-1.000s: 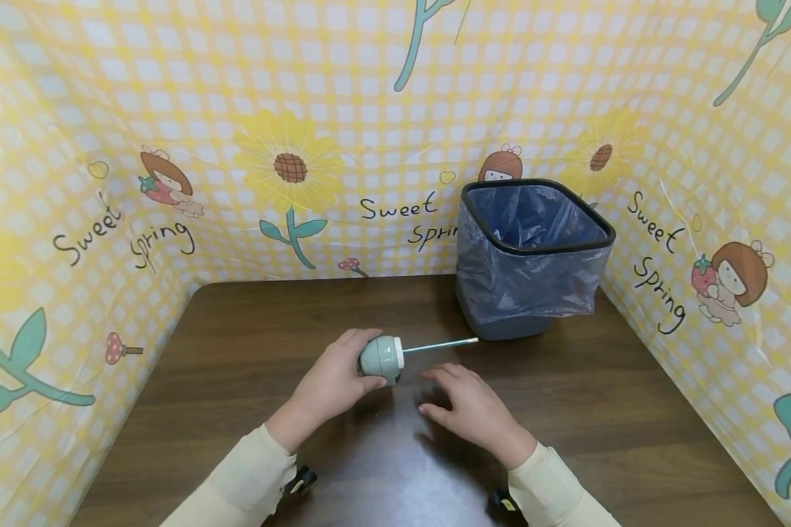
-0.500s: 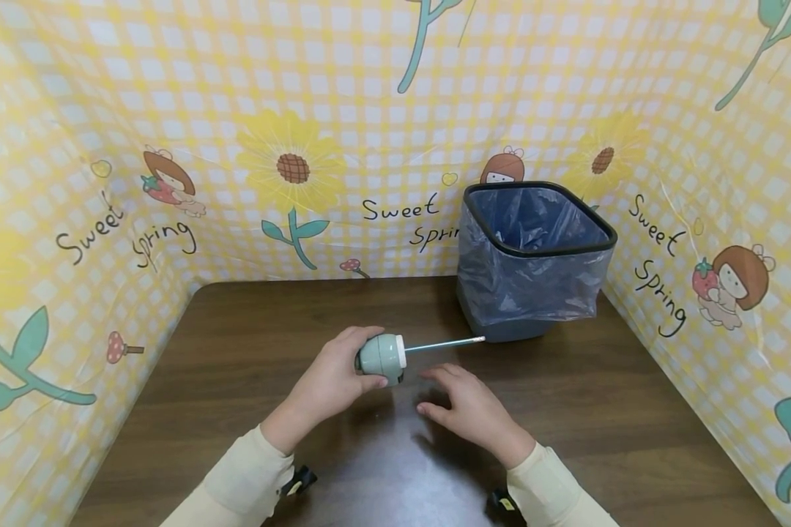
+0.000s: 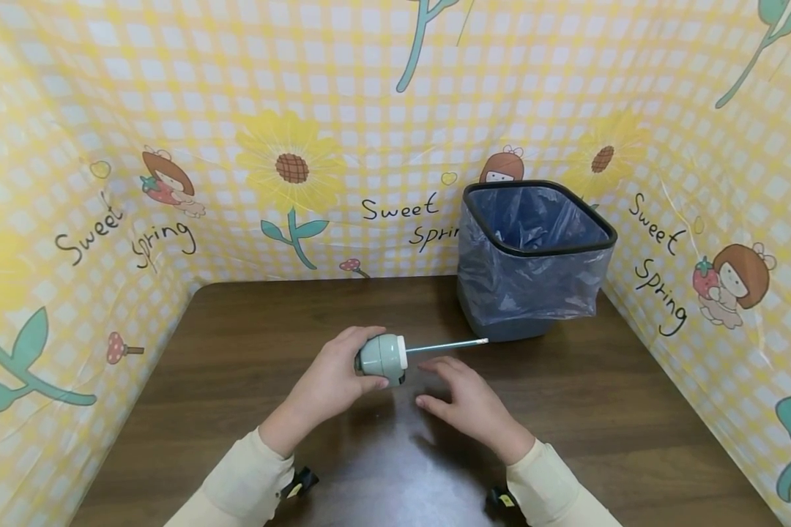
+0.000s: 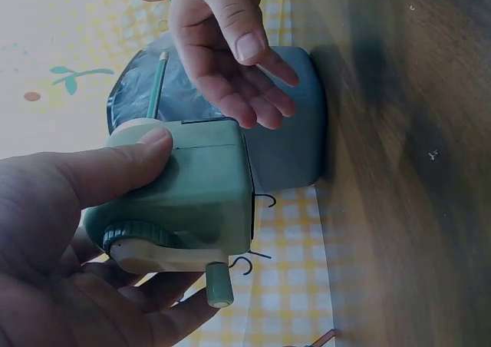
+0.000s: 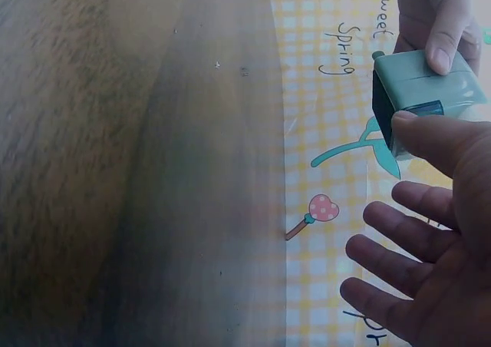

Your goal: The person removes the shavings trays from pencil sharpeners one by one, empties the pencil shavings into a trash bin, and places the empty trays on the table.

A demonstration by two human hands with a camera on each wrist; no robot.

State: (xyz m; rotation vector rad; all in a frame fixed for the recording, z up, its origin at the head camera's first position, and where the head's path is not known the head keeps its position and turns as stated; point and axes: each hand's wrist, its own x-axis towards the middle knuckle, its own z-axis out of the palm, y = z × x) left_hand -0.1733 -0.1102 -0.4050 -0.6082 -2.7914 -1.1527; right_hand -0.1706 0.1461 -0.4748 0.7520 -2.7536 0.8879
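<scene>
My left hand grips a green crank pencil sharpener above the table, thumb on one side and fingers around the other. A pencil sticks out of its white front, eraser end pointing right. In the left wrist view the sharpener's crank handle hangs at the lower end, close to my fingers. My right hand hovers to the right, just below the pencil, with fingers spread and slightly bent and nothing in them. From the right wrist view, its thumb overlaps the sharpener's lower edge.
A grey waste bin lined with a clear plastic bag stands at the table's back right. Yellow checked cloth walls the brown table at the back and sides. Small pale specks lie on the tabletop.
The pencil's eraser end has shifted slightly to the right, with the sharpener turning a little in my left hand. My right hand has risen slightly toward the pencil.
</scene>
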